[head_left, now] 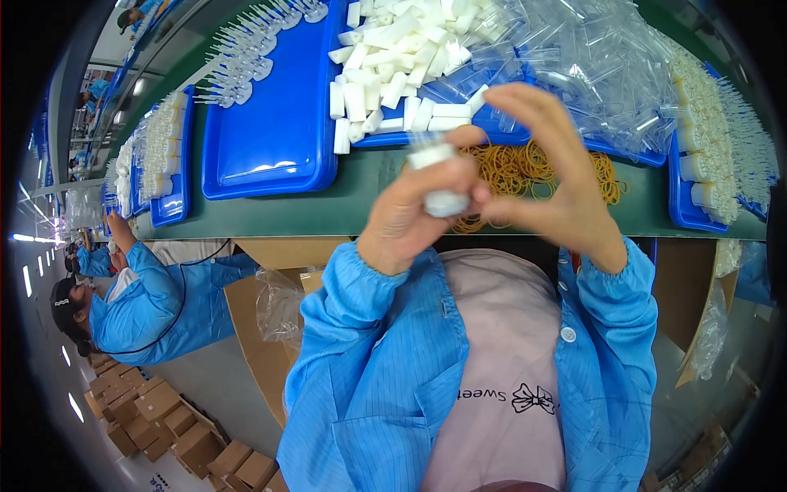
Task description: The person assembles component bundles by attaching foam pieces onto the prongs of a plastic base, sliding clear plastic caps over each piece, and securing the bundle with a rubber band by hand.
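Observation:
My left hand (403,207) is closed around a white bundle (446,203) with a rounded pale end, smeared by motion at its top, so its exact make-up is unclear. Close beside it on the right, my right hand (566,184) has thumb and fingers spread in a wide curve, the thumb near the bundle; no object shows between them. Beneath and behind both hands lies a heap of yellow-brown rubber bands (525,174) on the green table (369,193). White foam-like blocks (385,57) are piled just beyond, next to many clear plastic tubes or sleeves (590,74).
A blue tray (270,139) at the left bears clear stemmed plastic pieces (238,74) along its far side. Another blue tray (689,209) on the right holds rows of white-ended bundles (705,148). A co-worker in blue (164,312) sits at left, near stacked cardboard boxes (164,414).

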`<state>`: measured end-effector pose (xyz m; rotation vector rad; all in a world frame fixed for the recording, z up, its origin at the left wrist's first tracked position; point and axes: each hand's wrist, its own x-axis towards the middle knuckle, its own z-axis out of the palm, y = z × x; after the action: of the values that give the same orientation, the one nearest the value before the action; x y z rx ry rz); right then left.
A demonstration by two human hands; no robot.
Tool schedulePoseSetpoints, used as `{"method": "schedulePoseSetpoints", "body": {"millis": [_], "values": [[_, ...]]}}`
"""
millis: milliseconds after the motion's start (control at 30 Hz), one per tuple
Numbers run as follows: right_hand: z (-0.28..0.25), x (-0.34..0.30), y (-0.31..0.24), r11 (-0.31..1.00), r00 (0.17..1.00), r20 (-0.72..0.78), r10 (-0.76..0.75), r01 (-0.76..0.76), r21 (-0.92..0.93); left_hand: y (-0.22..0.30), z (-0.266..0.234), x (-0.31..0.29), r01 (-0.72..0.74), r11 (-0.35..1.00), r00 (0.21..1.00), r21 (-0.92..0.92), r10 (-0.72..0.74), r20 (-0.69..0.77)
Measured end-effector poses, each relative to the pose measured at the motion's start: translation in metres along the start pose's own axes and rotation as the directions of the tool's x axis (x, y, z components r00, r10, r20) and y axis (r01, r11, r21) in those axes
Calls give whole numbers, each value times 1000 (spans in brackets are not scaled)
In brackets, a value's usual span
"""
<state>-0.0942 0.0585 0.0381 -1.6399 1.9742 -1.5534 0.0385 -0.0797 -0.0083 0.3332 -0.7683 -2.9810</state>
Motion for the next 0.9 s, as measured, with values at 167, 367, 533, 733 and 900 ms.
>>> {"method": "schedulePoseSetpoints", "body": {"millis": [167, 367, 533, 733, 900], "values": [[0, 3, 48, 974, 998, 11, 59, -56, -221, 28, -15, -25, -309, 944, 951, -118, 305, -52], [28, 6, 60, 819, 999, 11, -45, 43, -573, 26, -6, -28, -408, 743, 785, 531, 582, -211], [23, 8, 38, 897, 999, -25, -42, 26, -441, -1, 11, -15, -91, 619, 900, 780, 387, -202], [11, 2, 13, 780, 938, 149, 313, -343, 523, -22, 11, 8, -148, 385, 927, 911, 376, -8], [-2, 4, -10, 643, 921, 273, 280, -390, 659, -32, 6, 14, -201, -182, 865, 963, 427, 262]]}}
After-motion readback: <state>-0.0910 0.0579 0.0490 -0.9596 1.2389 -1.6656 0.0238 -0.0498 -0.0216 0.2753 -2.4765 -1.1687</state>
